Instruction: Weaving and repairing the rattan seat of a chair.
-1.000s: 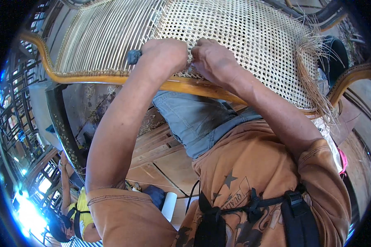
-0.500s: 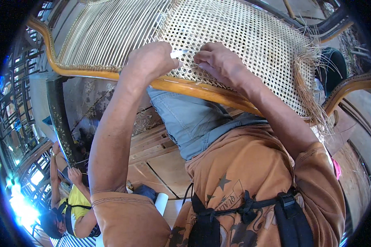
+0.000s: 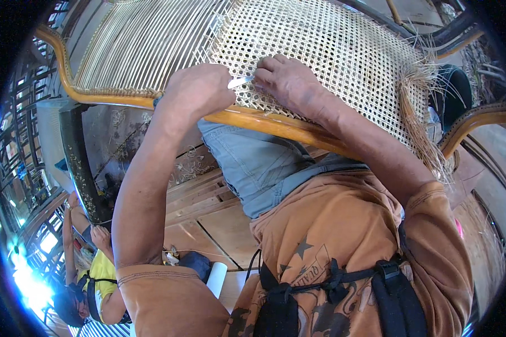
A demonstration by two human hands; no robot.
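Note:
A panel of cane webbing (image 3: pixel 315 56) is stretched in a curved, varnished wooden frame (image 3: pixel 264 119) in front of me. My left hand (image 3: pixel 199 90) is closed in a fist just above the near rail. A short, flat, shiny blade-like tool (image 3: pixel 240 82) sticks out of it to the right; its other end is hidden in the fist. My right hand (image 3: pixel 287 81) rests on the webbing with bent fingers drawn together beside the tool's tip. What those fingertips pinch, if anything, is hidden.
Parallel cane strands (image 3: pixel 146 45) cover the frame's left part. A bundle of loose cane ends (image 3: pixel 416 123) hangs at the right. A dark post (image 3: pixel 81 163) stands at the left, near a co-worker in a yellow shirt (image 3: pixel 102 272). Cane scraps (image 3: pixel 194 163) lie below the rail.
My right hand has shifted left, bringing its fingertips up to the tool's tip. The left fist and the tool have dropped slightly toward the near rail.

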